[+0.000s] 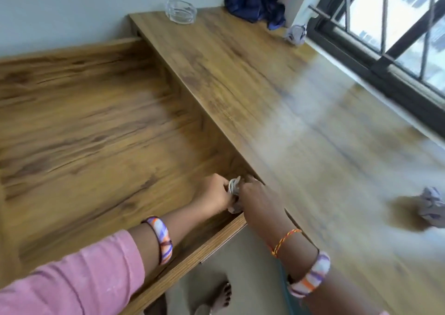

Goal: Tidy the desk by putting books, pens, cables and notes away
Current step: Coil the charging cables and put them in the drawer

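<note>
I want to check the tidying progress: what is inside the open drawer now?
Inside the open drawer, only both hands show, the left hand and right hand, together gripping a coiled whitish cable at its right corner. The hands cover most of the cable and the spot beneath.

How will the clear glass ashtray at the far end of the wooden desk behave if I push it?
The clear glass ashtray looks thick-walled, so probably heavy for its size. It is low and wide, so it should slide rather than tip. The wooden desk looks smooth and glossy, so it may slide easily; near the edge, it could fall and break.
</note>
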The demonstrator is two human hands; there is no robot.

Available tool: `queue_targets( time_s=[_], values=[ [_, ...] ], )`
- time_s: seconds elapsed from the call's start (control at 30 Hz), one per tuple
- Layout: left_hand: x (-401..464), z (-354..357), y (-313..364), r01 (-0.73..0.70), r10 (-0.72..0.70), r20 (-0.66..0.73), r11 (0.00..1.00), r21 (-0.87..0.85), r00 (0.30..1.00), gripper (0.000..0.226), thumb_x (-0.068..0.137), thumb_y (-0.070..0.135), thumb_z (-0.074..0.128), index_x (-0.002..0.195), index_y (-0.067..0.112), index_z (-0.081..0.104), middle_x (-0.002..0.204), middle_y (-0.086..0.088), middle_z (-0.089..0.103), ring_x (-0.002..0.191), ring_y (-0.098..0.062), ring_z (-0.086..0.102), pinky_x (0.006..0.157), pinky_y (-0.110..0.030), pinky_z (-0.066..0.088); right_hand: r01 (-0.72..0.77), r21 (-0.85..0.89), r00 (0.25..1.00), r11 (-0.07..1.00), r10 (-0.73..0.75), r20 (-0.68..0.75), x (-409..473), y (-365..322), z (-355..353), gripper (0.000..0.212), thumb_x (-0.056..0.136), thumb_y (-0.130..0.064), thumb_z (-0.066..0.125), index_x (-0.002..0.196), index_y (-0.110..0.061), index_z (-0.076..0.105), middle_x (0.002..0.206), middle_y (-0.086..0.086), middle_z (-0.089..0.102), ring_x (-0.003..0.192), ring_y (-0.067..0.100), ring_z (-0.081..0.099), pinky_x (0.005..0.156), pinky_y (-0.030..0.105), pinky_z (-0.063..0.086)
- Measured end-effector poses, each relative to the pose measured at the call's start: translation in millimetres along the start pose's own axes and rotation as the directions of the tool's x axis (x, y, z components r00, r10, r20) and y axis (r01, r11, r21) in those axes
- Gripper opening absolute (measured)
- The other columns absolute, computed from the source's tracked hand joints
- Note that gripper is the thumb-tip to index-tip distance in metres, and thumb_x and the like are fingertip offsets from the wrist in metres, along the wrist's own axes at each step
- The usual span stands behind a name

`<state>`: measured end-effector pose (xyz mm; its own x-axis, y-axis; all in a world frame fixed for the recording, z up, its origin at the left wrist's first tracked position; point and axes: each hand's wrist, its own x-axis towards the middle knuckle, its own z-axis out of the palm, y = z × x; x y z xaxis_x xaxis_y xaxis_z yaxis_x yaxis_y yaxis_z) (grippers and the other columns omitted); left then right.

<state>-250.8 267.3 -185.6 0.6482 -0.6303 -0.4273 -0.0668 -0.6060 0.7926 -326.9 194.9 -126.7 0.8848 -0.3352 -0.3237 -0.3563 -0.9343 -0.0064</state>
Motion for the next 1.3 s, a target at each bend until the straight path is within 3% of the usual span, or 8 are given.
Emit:
queue_targets(
  time_s=[0.07, 0.13, 0.3, 0.43, 0.6, 0.9, 1.07, 1.3],
  values=[
    [-5.6, 2.1, 8.8, -0.050, 0.059, -0.033, 0.969, 0.244, 0.998, 0.011, 0.075, 0.020, 0.066, 0.080, 0.011, 0.070, 0.092, -0.010, 0.070, 0.088, -0.027, 0.067, 0.074, -0.036, 0.054, -0.032, -0.003, 0.999, 0.999, 0.032, -0.006, -4.2, 1.8, 1.4, 0.026, 0.092, -0.011, 0.047, 0.117, -0.010, 0.054, 0.120, 0.008, 0.054, 0.108, 0.028, 0.058, 0.079, 0.036, 0.049],
    [-10.5, 5.6, 13.4, -0.047, 0.072, -0.039, 0.893, 0.448, 0.997, 0.030, 0.080, 0.025, 0.065, 0.105, 0.008, 0.063, 0.117, -0.013, 0.053, 0.107, -0.035, 0.056, 0.081, -0.038, 0.047, -0.054, -0.001, 0.998, 0.999, 0.054, -0.016, -7.6, 3.5, 2.3, 0.028, 0.091, -0.007, 0.044, 0.116, -0.010, 0.055, 0.119, 0.008, 0.056, 0.108, 0.028, 0.058, 0.078, 0.035, 0.049],
    [-5.9, 9.9, 9.1, -0.060, 0.033, 0.053, 0.765, 0.641, 0.998, 0.042, 0.090, 0.016, 0.049, 0.129, 0.001, 0.042, 0.130, -0.019, 0.041, 0.120, -0.037, 0.044, 0.092, -0.041, 0.042, -0.073, 0.024, 0.997, 0.997, 0.073, 0.010, -6.8, 3.4, 11.7, 0.030, 0.093, -0.005, 0.043, 0.119, -0.009, 0.056, 0.121, 0.009, 0.057, 0.105, 0.027, 0.059, 0.076, 0.033, 0.049],
    [1.8, 3.5, 9.4, -0.080, 0.005, 0.125, 0.796, 0.599, 0.992, 0.038, 0.091, 0.022, 0.045, 0.122, 0.002, 0.050, 0.128, -0.021, 0.050, 0.117, -0.037, 0.052, 0.091, -0.037, 0.044, -0.048, 0.014, 0.999, 0.999, 0.048, -0.001, -8.2, 2.6, 17.0, 0.030, 0.094, -0.006, 0.041, 0.122, -0.007, 0.053, 0.122, 0.011, 0.055, 0.108, 0.029, 0.055, 0.079, 0.036, 0.049],
    [6.6, -1.6, 5.1, -0.038, 0.012, 0.057, 0.869, 0.493, 0.998, 0.036, 0.095, 0.028, 0.039, 0.119, 0.003, 0.048, 0.127, -0.020, 0.053, 0.117, -0.036, 0.051, 0.091, -0.038, 0.044, -0.026, 0.028, 0.999, 0.999, 0.027, -0.023, -9.5, 2.9, 18.9, 0.032, 0.093, -0.003, 0.038, 0.122, -0.006, 0.052, 0.125, 0.011, 0.053, 0.111, 0.029, 0.053, 0.086, 0.036, 0.047],
    [7.2, -2.8, 4.6, -0.141, 0.101, 0.111, 0.882, 0.450, 0.989, 0.022, 0.095, 0.018, 0.037, 0.107, 0.005, 0.050, 0.119, -0.020, 0.056, 0.112, -0.036, 0.052, 0.085, -0.037, 0.044, -0.023, 0.041, 0.999, 0.999, 0.025, -0.039, -10.0, 3.5, 23.3, 0.042, 0.091, -0.002, 0.040, 0.133, -0.005, 0.041, 0.134, 0.013, 0.046, 0.117, 0.031, 0.050, 0.095, 0.036, 0.046],
    [3.0, -4.0, 2.6, -0.242, 0.234, 0.065, 0.903, 0.356, 0.970, 0.019, 0.091, 0.011, 0.043, 0.098, 0.007, 0.061, 0.104, -0.015, 0.066, 0.099, -0.033, 0.060, 0.077, -0.035, 0.048, 0.008, 0.188, 0.989, 0.982, 0.020, -0.147, -15.7, 8.2, 28.9, 0.048, 0.091, -0.003, 0.042, 0.138, -0.010, 0.038, 0.143, 0.006, 0.038, 0.124, 0.024, 0.047, 0.097, 0.030, 0.044],
    [0.9, -5.9, -9.7, -0.253, 0.229, 0.111, 0.907, 0.335, 0.967, 0.025, 0.091, 0.012, 0.044, 0.108, 0.015, 0.063, 0.108, -0.011, 0.067, 0.102, -0.029, 0.062, 0.082, -0.034, 0.051, 0.028, 0.242, 0.970, 0.970, 0.032, -0.242, -21.8, 10.5, 39.2, 0.052, 0.090, -0.001, 0.044, 0.140, -0.017, 0.040, 0.149, 0.000, 0.034, 0.131, 0.020, 0.042, 0.101, 0.027, 0.040]
  ],
)
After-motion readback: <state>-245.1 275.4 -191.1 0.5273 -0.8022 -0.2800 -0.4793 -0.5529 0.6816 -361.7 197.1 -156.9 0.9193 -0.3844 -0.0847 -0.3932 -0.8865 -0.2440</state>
